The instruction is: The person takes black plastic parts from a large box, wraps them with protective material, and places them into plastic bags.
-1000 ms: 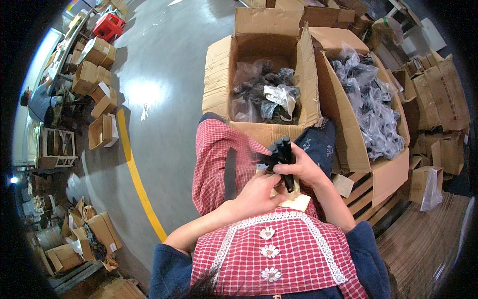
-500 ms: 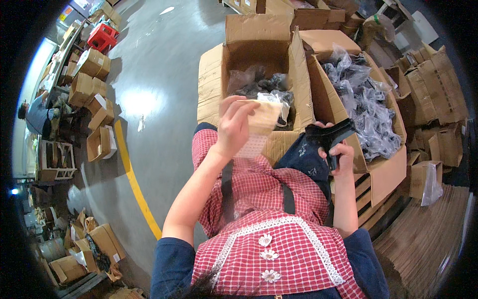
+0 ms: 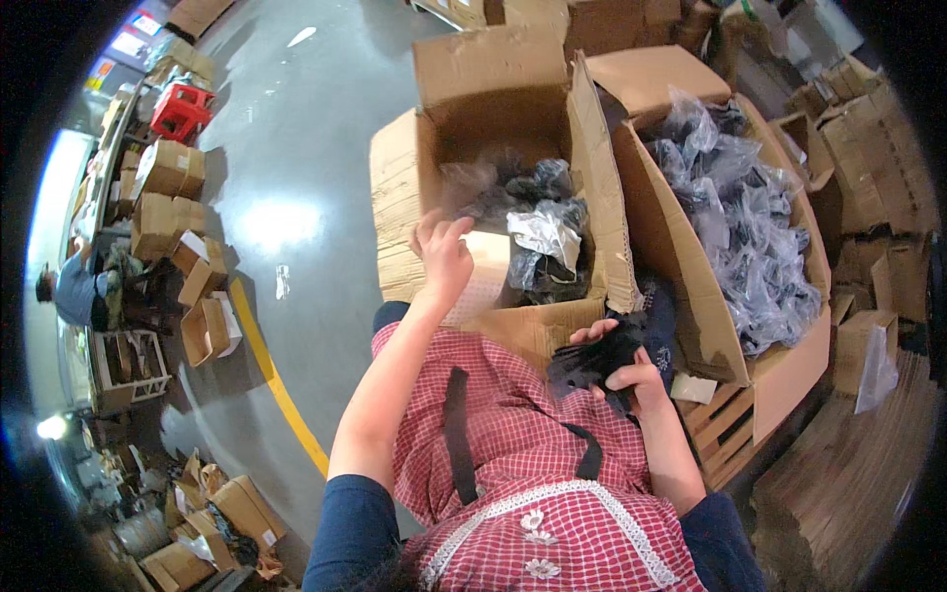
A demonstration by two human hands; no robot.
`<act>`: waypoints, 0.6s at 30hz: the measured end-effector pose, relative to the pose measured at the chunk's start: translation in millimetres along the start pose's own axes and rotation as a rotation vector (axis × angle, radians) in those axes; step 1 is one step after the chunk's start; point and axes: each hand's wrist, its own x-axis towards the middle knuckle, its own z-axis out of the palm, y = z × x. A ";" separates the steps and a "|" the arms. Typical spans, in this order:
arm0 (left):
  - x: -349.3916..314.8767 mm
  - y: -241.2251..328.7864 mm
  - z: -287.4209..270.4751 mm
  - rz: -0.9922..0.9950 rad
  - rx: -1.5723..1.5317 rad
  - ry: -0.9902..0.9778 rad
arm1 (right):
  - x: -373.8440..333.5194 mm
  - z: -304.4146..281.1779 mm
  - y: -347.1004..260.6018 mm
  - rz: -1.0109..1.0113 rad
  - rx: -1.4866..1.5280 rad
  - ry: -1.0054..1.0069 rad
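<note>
My left hand point(image 3: 444, 257) is closed on the edge of a cream sheet point(image 3: 481, 276) with faint rows of small marks, blurred by motion. It hangs over the near left part of an open carton point(image 3: 400, 187). My right hand point(image 3: 636, 380) grips a black object point(image 3: 597, 363) in front of my apron; its exact kind is smeared and cannot be made out. Inside that carton lie black pieces in clear plastic bags and a white bag point(image 3: 547, 240). To its right, a second carton point(image 3: 681, 252) is heaped with bagged dark pieces point(image 3: 735, 222).
The cartons stand close to my knees, the right one above a wooden slatted pallet point(image 3: 725, 426). Flattened cardboard point(image 3: 848, 483) is stacked at the right. A yellow line point(image 3: 281, 390) crosses the grey floor. At far left a person point(image 3: 79, 288) sits near boxes and a red stool point(image 3: 182, 111).
The left hand with the cream sheet has moved left and slightly down. My right hand has come lower and left, turning the black object. The view has shifted a little.
</note>
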 end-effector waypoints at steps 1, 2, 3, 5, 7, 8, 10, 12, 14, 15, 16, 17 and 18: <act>0.3 0.1 7.0 0.014 0.070 -0.051 | 6.5 -4.2 -3.1 0.054 -0.112 0.064; 4.2 18.1 1.8 0.031 -0.020 -0.104 | 11.2 -9.2 -7.5 0.108 -0.224 0.136; 7.4 40.5 -9.5 0.045 -0.105 -0.154 | 13.9 -6.0 -12.0 0.131 -0.294 0.133; 4.7 64.0 -13.2 -0.067 -0.616 -0.512 | 19.7 -7.7 -11.7 0.189 -0.324 0.124; -10.2 82.0 -19.2 -0.445 -1.348 -0.970 | 21.4 -10.7 -16.5 0.349 -0.375 0.063; -20.6 96.0 -24.0 -0.682 -1.657 -1.091 | 20.7 -13.9 -11.6 0.335 -0.352 0.031; -57.5 112.7 -10.0 -0.847 -1.883 -1.116 | 21.6 -15.4 0.4 0.283 -0.315 -0.029; -85.4 124.1 -15.3 -1.088 -2.032 -1.212 | 24.7 4.7 -9.4 0.277 -0.424 -0.040; -93.2 145.6 -36.6 -1.425 -1.719 -1.317 | 25.3 4.8 -2.2 0.137 -0.643 -0.022; -80.4 150.9 -54.9 -1.527 -1.747 -1.286 | 28.5 -3.5 0.6 -0.029 -0.871 -0.113; -80.0 150.3 -57.9 -1.495 -1.793 -1.295 | 25.0 -10.2 2.6 -0.107 -1.058 -0.083; -79.3 149.9 -64.2 -1.456 -1.839 -1.297 | 23.5 -3.7 0.6 -0.193 -1.245 -0.056; -78.0 150.0 -71.6 -1.417 -1.884 -1.300 | 21.3 2.9 -1.0 -0.284 -1.430 -0.025</act>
